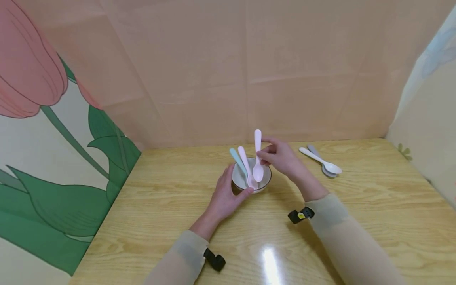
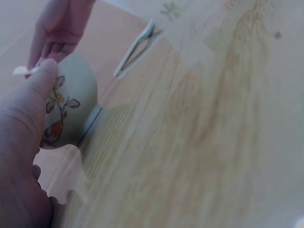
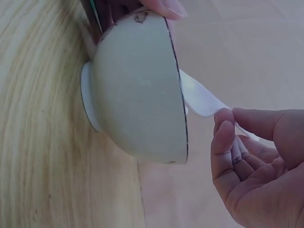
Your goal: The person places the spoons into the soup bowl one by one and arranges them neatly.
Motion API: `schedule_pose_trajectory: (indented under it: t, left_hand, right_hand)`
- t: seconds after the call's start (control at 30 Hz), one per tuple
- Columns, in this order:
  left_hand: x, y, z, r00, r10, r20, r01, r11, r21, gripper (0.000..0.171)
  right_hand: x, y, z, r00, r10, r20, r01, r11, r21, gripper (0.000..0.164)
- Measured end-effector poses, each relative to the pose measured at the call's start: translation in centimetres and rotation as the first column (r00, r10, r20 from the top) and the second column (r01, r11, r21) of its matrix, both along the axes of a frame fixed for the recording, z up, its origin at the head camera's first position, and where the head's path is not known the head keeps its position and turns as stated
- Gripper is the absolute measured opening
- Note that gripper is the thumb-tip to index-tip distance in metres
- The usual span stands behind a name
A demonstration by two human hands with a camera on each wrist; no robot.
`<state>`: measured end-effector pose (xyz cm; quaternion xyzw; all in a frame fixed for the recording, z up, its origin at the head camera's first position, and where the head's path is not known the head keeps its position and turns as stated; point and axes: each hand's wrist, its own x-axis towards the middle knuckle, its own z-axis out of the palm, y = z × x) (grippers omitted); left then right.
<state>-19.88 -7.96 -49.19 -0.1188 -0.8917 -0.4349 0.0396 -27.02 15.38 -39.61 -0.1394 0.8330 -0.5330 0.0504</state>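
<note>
currently, a pink spoon is being pinched, handle up, by the right hand over a bowl. the bowl is being clasped by the left hand, below and left of that pinch; a floral print is being borne by its outside. left of the pinch, a second pink spoon and a teal spoon are being held in the bowl; to the right, a grey spoon is being overlapped by a white spoon. below, a yellow mark is being borne by a black wrist device.
</note>
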Motion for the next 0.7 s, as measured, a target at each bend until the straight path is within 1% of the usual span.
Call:
schedule_pose_trajectory:
  t: [0.17,0.3,0.43,0.7]
  left_hand:
    - [0.0,0.0,0.0,1.0,-0.003,-0.006,0.003,1.0,0.001,0.106]
    - [0.0,0.0,0.0,1.0,-0.004,-0.009,0.004,1.0,-0.009,0.108]
    - [-0.1,0.0,-0.1,1.0,-0.004,-0.015,0.004,1.0,-0.012,0.109]
    - [0.0,0.0,0.0,1.0,-0.013,-0.021,0.013,1.0,0.005,0.106]
  right_hand:
    - [-0.1,-0.5,-0.5,1.0,0.015,-0.024,-0.014,0.999,0.038,0.059]
    - [-0.1,-0.7,-0.8,0.999,0.03,-0.023,-0.029,0.997,0.065,0.058]
    - [-0.1,-1.1,-0.9,1.0,0.028,-0.009,-0.028,0.995,0.092,0.057]
    - [0.0,-1.5,-1.1,1.0,0.008,0.006,-0.009,0.987,0.157,0.059]
